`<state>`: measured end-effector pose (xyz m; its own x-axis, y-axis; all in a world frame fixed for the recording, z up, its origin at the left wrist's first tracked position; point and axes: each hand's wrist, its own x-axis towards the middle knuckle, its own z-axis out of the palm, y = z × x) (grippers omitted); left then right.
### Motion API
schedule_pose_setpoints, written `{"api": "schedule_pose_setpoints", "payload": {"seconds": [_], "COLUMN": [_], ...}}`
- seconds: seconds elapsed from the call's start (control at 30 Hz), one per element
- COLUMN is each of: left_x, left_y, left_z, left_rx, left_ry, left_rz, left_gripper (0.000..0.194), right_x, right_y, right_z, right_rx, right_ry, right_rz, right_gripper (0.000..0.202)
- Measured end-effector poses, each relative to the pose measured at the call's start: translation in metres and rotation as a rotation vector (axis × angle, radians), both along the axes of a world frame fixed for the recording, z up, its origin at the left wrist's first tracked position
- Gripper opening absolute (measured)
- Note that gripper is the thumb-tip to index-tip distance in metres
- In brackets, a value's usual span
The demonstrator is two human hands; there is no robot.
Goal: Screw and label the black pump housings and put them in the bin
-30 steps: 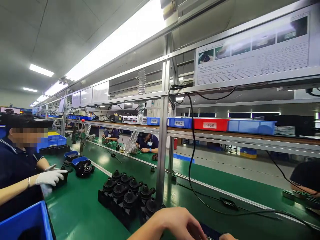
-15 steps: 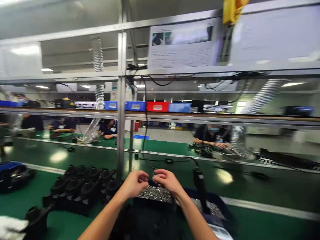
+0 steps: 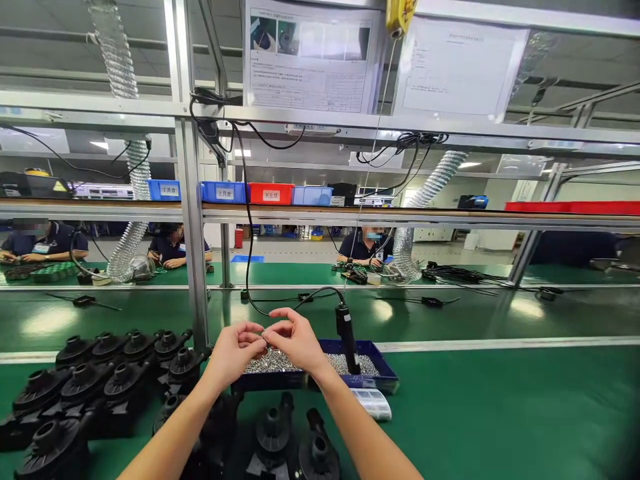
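Note:
My left hand [image 3: 237,349] and my right hand [image 3: 296,341] meet at the fingertips above a dark blue tray [image 3: 389,381] of small metal screws [image 3: 273,361]. Both are closed in a pinch; whatever lies between the fingers is too small to make out. To the right of my hands, a black electric screwdriver [image 3: 347,339] stands upright in the tray, its cord rising from the top. Below my wrists sit black round housings with spouts [image 3: 273,430], partly hidden by my forearms.
Several more black housings [image 3: 83,379] stand in rows at the left on the green bench [image 3: 480,413]. A metal post [image 3: 194,267] rises behind them. A clear plastic packet [image 3: 373,404] lies before the tray. Across the bench, co-workers [image 3: 366,247] sit behind a shelf with blue and red bins [image 3: 271,193].
My view has swung to the right and steadied, so the bench things sit further left. My hands, slightly apart before, now touch at the fingertips.

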<state>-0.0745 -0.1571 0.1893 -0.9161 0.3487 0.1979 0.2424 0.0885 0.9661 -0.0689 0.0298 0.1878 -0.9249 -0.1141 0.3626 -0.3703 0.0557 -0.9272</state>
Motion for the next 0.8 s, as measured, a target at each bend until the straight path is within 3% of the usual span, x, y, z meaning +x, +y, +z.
{"api": "schedule_pose_setpoints", "payload": {"seconds": [0.2,0.27,0.33,0.4,0.47,0.63,0.8], "left_x": [0.001,0.003,0.005,0.007,0.011,0.02,0.025], "left_y": [-0.006,-0.013,-0.021,-0.027,-0.031,-0.03,-0.025], "left_z": [0.004,0.006,0.007,0.006,0.004,0.003,0.004], "left_rx": [-0.158,-0.289,-0.435,-0.566,-0.671,-0.828,-0.948], "left_ry": [0.074,0.103,0.103,0.089,0.075,0.054,0.094], "left_rz": [-0.004,-0.034,-0.088,-0.16,-0.231,-0.336,-0.356], "left_gripper": [0.05,0.039,0.03,0.025,0.022,0.029,0.032], "right_x": [0.03,0.041,0.049,0.052,0.053,0.052,0.054], "right_y": [0.016,0.031,0.044,0.051,0.049,0.035,0.03], "right_z": [0.01,0.015,0.018,0.017,0.013,0.005,0.006], "right_rx": [0.283,0.469,0.679,0.861,0.992,1.173,1.219], "right_ry": [0.052,0.025,-0.036,-0.109,-0.166,-0.222,-0.223], "right_rz": [-0.104,-0.012,0.175,0.357,0.445,0.453,0.418], "right_gripper": [0.04,0.025,0.013,0.017,0.022,0.043,0.047]}}
